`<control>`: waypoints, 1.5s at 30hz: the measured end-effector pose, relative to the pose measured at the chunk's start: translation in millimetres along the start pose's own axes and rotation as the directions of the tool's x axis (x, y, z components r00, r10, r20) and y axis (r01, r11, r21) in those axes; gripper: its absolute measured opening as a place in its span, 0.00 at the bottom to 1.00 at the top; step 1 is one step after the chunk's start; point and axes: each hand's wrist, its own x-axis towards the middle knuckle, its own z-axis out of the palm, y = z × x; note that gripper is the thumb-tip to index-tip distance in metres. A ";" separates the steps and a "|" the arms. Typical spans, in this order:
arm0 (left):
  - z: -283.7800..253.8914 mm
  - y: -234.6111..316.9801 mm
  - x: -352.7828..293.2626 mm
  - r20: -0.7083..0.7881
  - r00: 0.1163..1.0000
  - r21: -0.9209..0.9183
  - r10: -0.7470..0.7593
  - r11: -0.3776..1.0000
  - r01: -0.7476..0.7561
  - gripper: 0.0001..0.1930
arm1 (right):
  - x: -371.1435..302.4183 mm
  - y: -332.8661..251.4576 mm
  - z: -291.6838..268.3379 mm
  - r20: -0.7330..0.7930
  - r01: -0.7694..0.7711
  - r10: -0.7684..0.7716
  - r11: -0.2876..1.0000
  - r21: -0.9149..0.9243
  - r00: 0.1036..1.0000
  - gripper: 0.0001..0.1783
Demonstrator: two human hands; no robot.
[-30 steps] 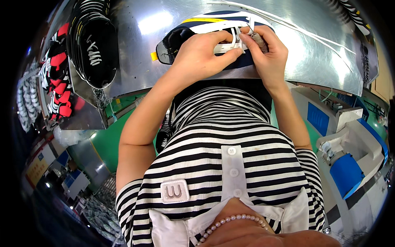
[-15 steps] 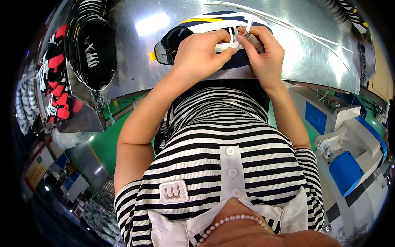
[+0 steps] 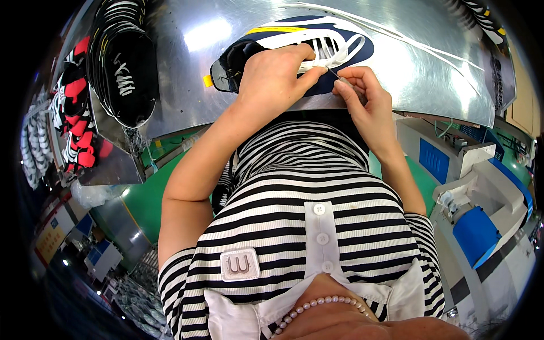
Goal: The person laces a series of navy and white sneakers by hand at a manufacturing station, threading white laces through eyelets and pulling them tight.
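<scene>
A navy, white and yellow shoe upper point(image 3: 283, 37) lies on the metal table, toe toward the right and heel tab at the left. My left hand point(image 3: 275, 73) reaches over its opening, thumb and fingers pinching the near eyelet edge. White shoelace point(image 3: 357, 43) crosses the tongue and loops over toward the toe. Just off the upper's near edge, my right hand point(image 3: 368, 102) is closed around a thin hooked tool point(image 3: 334, 74) with a wrapped grip. The metal tip points at the eyelet edge beside my left thumb; whether it touches the lace is too small to tell.
Loose white laces point(image 3: 416, 45) stretch across the metal table point(image 3: 187, 73). Nested black shoe uppers point(image 3: 127, 73) stand at the left, beside red, black and white pieces point(image 3: 76, 119). More dark uppers point(image 3: 487, 22) sit far right. A grey and blue machine point(image 3: 476, 226) stands at the right.
My right hand has moved down and nearer to me with the hooked tool, away from the lacing. A lace loop now shows over the toe side. My left hand stays in place.
</scene>
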 end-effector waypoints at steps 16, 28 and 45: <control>0.4 -3.0 -1.8 -0.016 0.997 -0.026 0.076 0.997 -0.076 0.15 | 4.7 -7.6 -4.6 0.031 -0.032 0.036 0.994 -0.106 0.999 0.07; -3.5 1.8 -19.6 -0.017 0.979 -0.045 0.203 0.978 -0.203 0.08 | 10.2 -10.9 20.2 -0.004 -0.059 0.059 0.989 -0.137 0.998 0.13; 1.5 5.6 -22.6 -0.144 0.917 0.201 0.372 0.918 -0.341 0.06 | 13.5 -49.8 -28.3 0.062 0.322 -0.317 0.914 -0.248 0.946 0.12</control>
